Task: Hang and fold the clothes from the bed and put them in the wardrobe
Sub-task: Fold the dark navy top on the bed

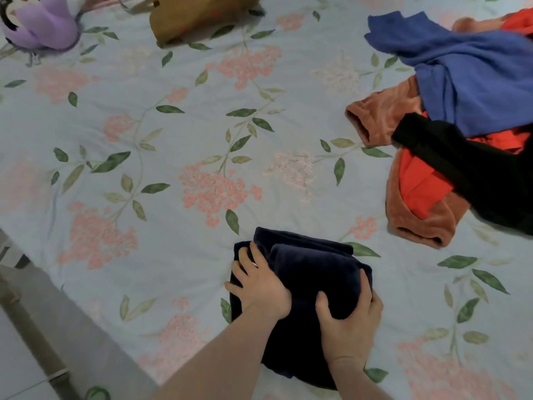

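Observation:
A folded dark navy garment point(311, 272) lies on the floral bedsheet point(173, 145) near the bed's front edge. My left hand point(259, 287) grips its left side, fingers curled round the edge. My right hand point(350, 321) grips its right side, thumb on top and fingers wrapped over the far edge. To the right lies a loose pile: a blue garment point(473, 73), a brown velvety garment point(383, 119), a red garment point(421, 183) and a black garment point(473, 168).
A purple plush toy point(37, 24) sits at the far left of the bed. A brown bag point(199, 15) stands at the back middle. The bed's edge and the floor point(26, 342) show at the lower left.

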A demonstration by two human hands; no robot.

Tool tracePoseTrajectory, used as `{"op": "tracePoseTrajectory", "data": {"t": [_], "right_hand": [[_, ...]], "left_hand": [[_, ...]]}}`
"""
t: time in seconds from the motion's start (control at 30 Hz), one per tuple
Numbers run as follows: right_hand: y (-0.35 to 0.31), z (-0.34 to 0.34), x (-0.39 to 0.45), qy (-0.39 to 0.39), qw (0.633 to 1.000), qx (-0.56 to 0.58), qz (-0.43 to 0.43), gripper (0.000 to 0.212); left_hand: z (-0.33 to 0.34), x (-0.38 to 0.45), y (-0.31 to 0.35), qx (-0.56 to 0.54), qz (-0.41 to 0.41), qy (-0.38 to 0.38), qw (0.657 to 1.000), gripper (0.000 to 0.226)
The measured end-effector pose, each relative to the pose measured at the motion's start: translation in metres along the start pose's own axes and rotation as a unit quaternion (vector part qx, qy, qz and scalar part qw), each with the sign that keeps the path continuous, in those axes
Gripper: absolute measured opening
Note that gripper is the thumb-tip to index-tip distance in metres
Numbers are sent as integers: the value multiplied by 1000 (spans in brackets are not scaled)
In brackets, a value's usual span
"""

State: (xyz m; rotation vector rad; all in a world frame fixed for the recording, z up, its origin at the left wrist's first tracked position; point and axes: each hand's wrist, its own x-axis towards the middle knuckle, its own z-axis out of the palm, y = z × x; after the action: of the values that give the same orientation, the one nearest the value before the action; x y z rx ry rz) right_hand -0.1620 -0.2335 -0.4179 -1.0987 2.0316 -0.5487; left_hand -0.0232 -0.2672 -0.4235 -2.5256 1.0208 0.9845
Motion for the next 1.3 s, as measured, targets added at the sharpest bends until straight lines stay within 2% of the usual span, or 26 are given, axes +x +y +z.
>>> {"op": "tracePoseTrajectory", "data": {"t": [0.17,0.23,0.33,0.4,0.47,0.53,0.67,0.73,0.8,0.83,0.93,1.03,1.13,1.3], "right_hand": [[2,-8,-3,3,999,43,-18,91],[2,-19,-4,-18,996,80,-23,86],[2,-47,-4,-124,980,158,9,57],[-6,-72,-10,-199,963,177,32,35],[-17,-101,-25,-223,956,185,50,28],[-25,-131,-49,-237,950,191,72,29],[-46,-200,-120,-263,940,200,90,53],[-61,-239,-163,-274,936,202,89,56],[-80,-274,-205,-290,932,203,83,55],[-89,-291,-227,-299,931,195,72,53],[-124,-328,-284,-333,925,180,16,41],[-146,-349,-329,-359,917,175,-17,34],[-160,-354,-364,-395,903,166,-37,43],[-182,-341,-402,-423,891,148,-76,50]], "left_hand": [[4,-15,-8,-95,22,60,993,105],[-1,-31,-13,-142,-3,62,988,103],[-8,-50,-27,-238,-39,-15,970,93],[-18,-66,-38,-356,-20,-87,930,84],[-35,-96,-54,-434,3,-119,893,73],[-51,-137,-70,-465,3,-138,875,67],[-72,-221,-107,-557,32,-152,816,83],[-90,-259,-125,-552,46,-130,822,89],[-110,-298,-146,-556,49,-111,822,79],[-118,-320,-158,-566,48,-109,816,76],[-143,-390,-197,-599,56,-78,795,88],[-167,-473,-226,-636,69,-70,765,90],[-188,-531,-252,-636,76,-72,765,79],[-198,-558,-285,-659,64,-14,749,79]]}}
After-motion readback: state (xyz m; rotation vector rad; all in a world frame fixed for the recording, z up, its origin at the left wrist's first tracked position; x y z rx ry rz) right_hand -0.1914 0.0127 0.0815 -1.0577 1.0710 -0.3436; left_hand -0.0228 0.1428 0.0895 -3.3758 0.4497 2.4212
